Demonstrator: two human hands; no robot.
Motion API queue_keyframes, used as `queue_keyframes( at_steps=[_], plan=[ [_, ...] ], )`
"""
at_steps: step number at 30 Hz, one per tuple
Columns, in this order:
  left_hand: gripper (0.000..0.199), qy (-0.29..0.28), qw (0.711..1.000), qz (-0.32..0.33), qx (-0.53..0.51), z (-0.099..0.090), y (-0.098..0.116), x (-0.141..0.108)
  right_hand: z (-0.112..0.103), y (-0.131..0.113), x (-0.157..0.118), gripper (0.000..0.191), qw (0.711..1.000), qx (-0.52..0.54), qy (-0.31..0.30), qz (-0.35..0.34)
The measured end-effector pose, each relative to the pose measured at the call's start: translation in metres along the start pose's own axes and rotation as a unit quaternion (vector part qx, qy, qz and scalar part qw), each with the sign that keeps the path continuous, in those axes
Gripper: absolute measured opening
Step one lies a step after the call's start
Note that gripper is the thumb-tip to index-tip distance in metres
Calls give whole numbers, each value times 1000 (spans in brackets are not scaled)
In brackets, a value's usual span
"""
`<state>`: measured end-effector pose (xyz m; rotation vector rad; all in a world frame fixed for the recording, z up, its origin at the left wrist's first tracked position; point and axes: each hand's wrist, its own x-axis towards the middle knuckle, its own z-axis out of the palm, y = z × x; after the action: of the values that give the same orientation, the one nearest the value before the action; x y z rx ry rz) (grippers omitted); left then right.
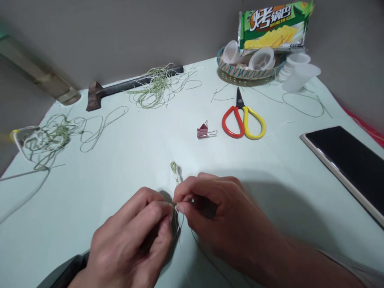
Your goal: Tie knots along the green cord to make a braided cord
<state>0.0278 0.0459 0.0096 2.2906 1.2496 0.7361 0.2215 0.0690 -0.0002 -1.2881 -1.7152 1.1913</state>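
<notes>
Pinching a braided, looped green-white cord (176,174) are left hand (132,236) and right hand (229,214).

A plain grey wall (120,32) backs the pale tabletop (132,164)

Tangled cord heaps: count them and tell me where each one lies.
2. The left heap lies on the left of the table; the far heap lies across the dark tool handle. No others show.
</notes>
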Motion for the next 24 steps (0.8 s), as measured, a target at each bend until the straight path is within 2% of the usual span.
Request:
queue_keyframes(
  at_steps=[3,8,14,17,21,24],
  plan=[
    [20,-22,999,-23,-14,0,-1,0,-1,-1,0,26,1000,-6,-5,2],
    [12,-23,998,-49,-17,-2,-2,-4,-1,2,0,26,1000,-6,-1,1],
    [23,-35,999,13,-18,-3,-6,-7,-1,5,1,26,1000,-1,-12,-28],
    [29,-35,999,21,-3,-2,-9,-8,-1,6,2,25,999,-6,-10,-36],
    [28,-34,998,37,39,-2,-11,-15,-1,6,3,26,999,-5,-10,-33],
    [22,-37,997,21,70,-2,-11,-18,-1,6,3,26,999,-14,-6,-34]
  ],
)
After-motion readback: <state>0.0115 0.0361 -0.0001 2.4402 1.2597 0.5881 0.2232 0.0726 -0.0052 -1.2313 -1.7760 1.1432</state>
